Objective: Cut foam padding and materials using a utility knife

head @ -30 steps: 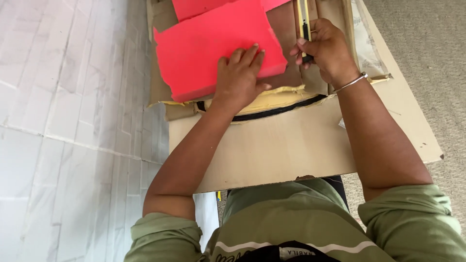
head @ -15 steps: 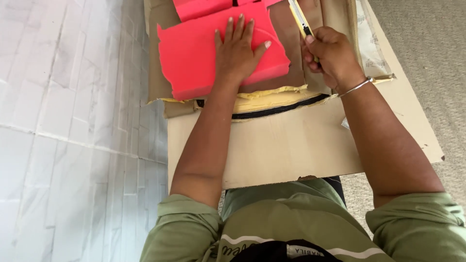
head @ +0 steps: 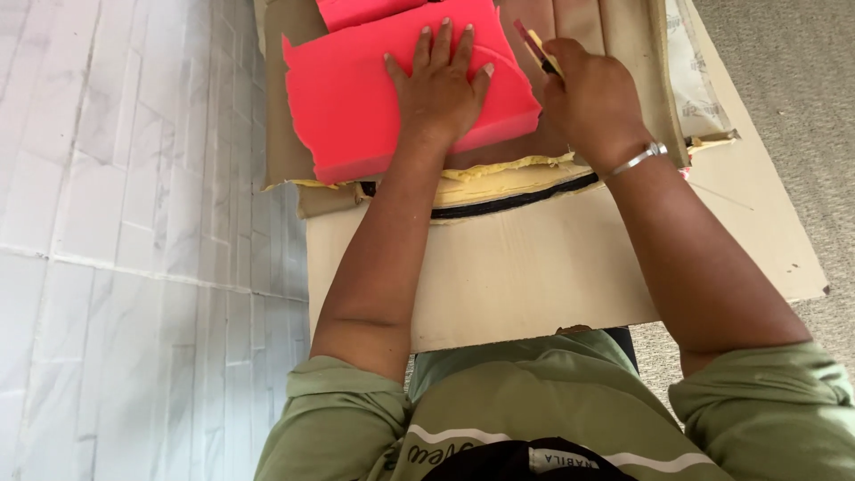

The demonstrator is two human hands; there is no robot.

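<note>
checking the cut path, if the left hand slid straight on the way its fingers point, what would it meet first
The left hand lies flat on the red foam sheet, fingers pointing away from the person. Sliding on, it would probably reach that sheet's far edge, then the second red piece beyond; depth is unclear.

matt pink foam sheet [head: 374,98], smooth pale wooden board [head: 525,267], shiny metal bangle [head: 637,160], beige cloth [head: 632,53].

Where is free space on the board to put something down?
The board is bare between the black strip and its near edge, between the forearms. Beyond the strip it is crowded: pink foam, left hand, right hand holding a cutter.
</note>
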